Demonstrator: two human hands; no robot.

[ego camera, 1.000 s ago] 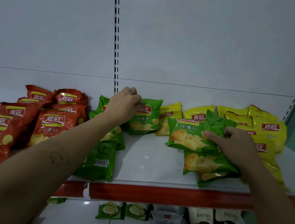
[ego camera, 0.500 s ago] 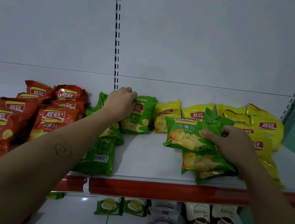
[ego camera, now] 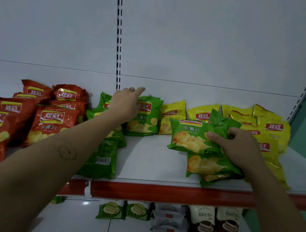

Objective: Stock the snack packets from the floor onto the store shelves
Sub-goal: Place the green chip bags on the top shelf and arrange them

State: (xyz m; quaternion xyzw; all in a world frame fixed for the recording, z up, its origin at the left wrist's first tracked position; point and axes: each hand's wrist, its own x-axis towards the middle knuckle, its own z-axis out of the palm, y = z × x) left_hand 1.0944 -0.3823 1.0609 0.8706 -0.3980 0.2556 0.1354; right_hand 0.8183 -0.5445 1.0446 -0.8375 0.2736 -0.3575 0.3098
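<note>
Spread left hand (ego camera: 125,105) rests on a packet (ego camera: 145,120); right hand (ego camera: 238,144) grips a loose bunch (ego camera: 189,139) that may slip off the shelf (ego camera: 153,159) edge

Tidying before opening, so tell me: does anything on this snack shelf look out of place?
One green packet lies face down, barcode up, its end at the front edge of the shelf; most others show fronts. The green stack in the right hand overlaps the yellow packets.
</note>
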